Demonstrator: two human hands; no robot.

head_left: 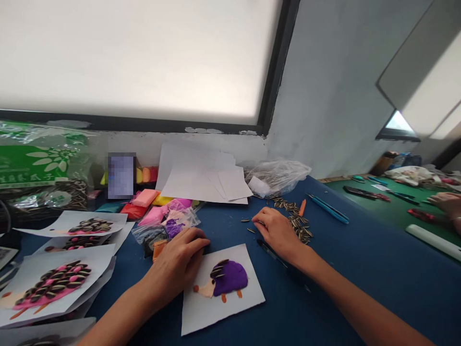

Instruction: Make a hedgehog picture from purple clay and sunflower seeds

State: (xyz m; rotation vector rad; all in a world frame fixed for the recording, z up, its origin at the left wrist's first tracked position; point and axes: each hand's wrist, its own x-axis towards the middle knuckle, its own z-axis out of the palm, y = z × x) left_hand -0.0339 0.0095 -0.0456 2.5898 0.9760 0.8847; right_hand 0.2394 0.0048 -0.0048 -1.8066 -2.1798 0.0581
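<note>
A white paper [223, 315] lies on the blue table, bearing a hedgehog of modelling clay [230, 278] with a purple body, pale face, brown nose and brown feet. A few striped sunflower seeds [220, 270] stick in the purple clay near its head. My left hand [176, 262] rests at the paper's upper left edge, fingers laid out to the right and partly hidden. Right of the paper, my right hand [277, 233] touches the table with its fingertips pinched together; what they hold is hidden. Two loose seeds [248, 225] lie beside those fingertips, and a seed pile [300, 225] lies behind that hand.
Finished hedgehog pictures [54, 288] are stacked at left. Bagged coloured clay [162, 214], white sheets [201, 178] and a plastic bag [281, 175] line the back. A black pen [272, 252], blue tweezers [327, 209] and an orange stick [302, 207] lie right. Another person's hand [446, 204] shows far right.
</note>
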